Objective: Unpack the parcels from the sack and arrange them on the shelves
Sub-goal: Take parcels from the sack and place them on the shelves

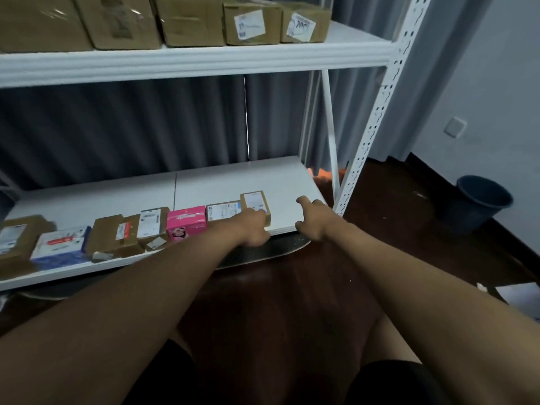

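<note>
A row of small parcels lines the front edge of the white lower shelf [228,182]; among them are a pink box [187,222], a white-labelled parcel [222,211] and, at the right end, a small brown parcel [254,202]. My left hand [253,229] is at that brown parcel's front corner, its fingers curled against it. To the right, my right hand [314,217] hovers over the shelf's front right corner with one finger stretched out, and it holds nothing. No sack is in view.
Larger cardboard boxes [190,20] fill the upper shelf [204,61]. A dark flat board [263,252] sticks out from under the lower shelf. The white rack post [377,112] stands at the right, with a dark bin [479,200] beyond it on the wooden floor. The lower shelf is bare behind the row.
</note>
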